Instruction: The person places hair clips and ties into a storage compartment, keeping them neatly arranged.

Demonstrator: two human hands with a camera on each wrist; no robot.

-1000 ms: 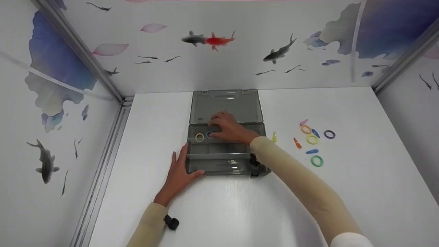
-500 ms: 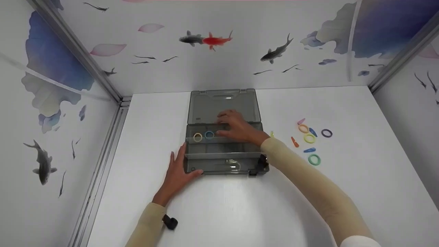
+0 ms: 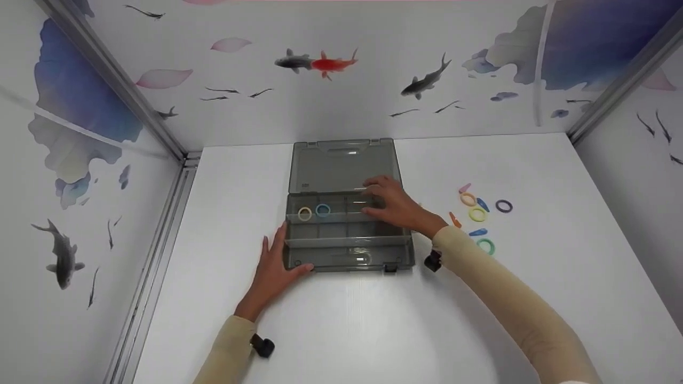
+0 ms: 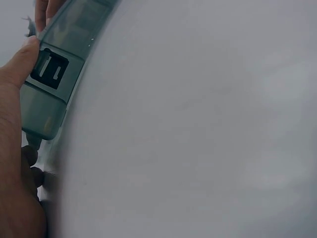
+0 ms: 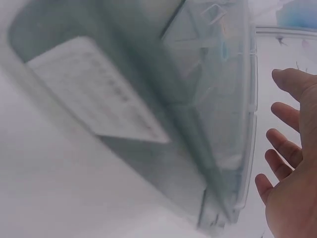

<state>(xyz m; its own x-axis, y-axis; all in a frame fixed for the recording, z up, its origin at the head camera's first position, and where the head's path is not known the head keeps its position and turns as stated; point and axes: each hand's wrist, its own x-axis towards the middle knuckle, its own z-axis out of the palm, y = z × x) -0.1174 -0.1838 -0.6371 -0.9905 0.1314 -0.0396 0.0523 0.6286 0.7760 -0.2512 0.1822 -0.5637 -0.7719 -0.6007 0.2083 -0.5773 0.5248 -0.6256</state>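
A translucent grey compartment box (image 3: 349,256) lies on the white table with its lid (image 3: 344,165) folded back. A pale yellow ring (image 3: 304,214) and a blue ring (image 3: 323,210) sit side by side in separate cells of its back row. My left hand (image 3: 273,277) rests at the box's front left corner, fingers along the left side and thumb on the front edge. Above the right part of the back row hovers my right hand (image 3: 397,205), fingers spread and holding nothing. The right wrist view also shows this hand (image 5: 292,144) apart from the box (image 5: 148,99).
Right of the box lie an orange ring (image 3: 468,199), a yellow ring (image 3: 477,214), a purple ring (image 3: 503,206) and a green ring (image 3: 486,246). Several hair clips lie among them, including an orange clip (image 3: 455,219) and a pink clip (image 3: 465,188). Printed walls enclose the table.
My right hand has moved right, away from the blue ring, which now lies uncovered in its cell. The left hand stays at the box's corner.
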